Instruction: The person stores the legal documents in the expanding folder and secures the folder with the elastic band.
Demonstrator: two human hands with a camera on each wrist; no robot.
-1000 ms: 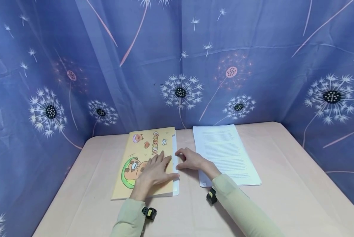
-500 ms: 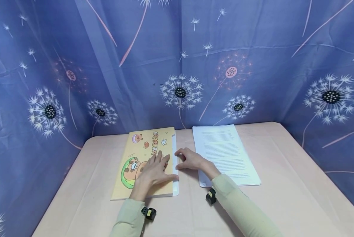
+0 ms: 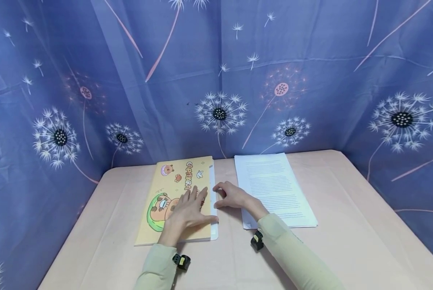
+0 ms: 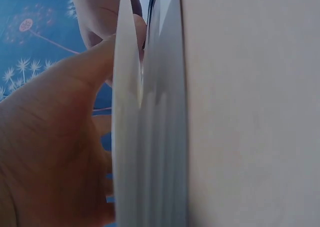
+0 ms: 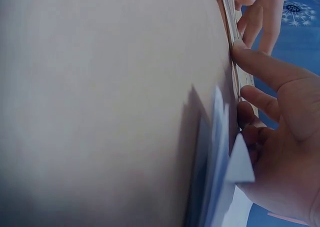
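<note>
Judging by its pleats, I expect the yellow folder [image 3: 172, 179], on the bench [image 3: 104, 225] left of the printed sheets [image 3: 274, 189], to be light and bendy. The left hand [image 3: 188, 210] lies spread on it; the right hand [image 3: 233, 196] has thumb and index finger parted at its tabbed edge [image 3: 213, 177], pinch uncertain. I'd grip there; bench room runs leftward.

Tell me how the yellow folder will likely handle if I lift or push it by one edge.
The yellow folder will probably gape when lifted: its layers stand parted in the left wrist view. The white layer jutting out along its right side may slide, if loose. Broad and lying flat, the folder seems unlikely to roll or tip when pushed.
</note>
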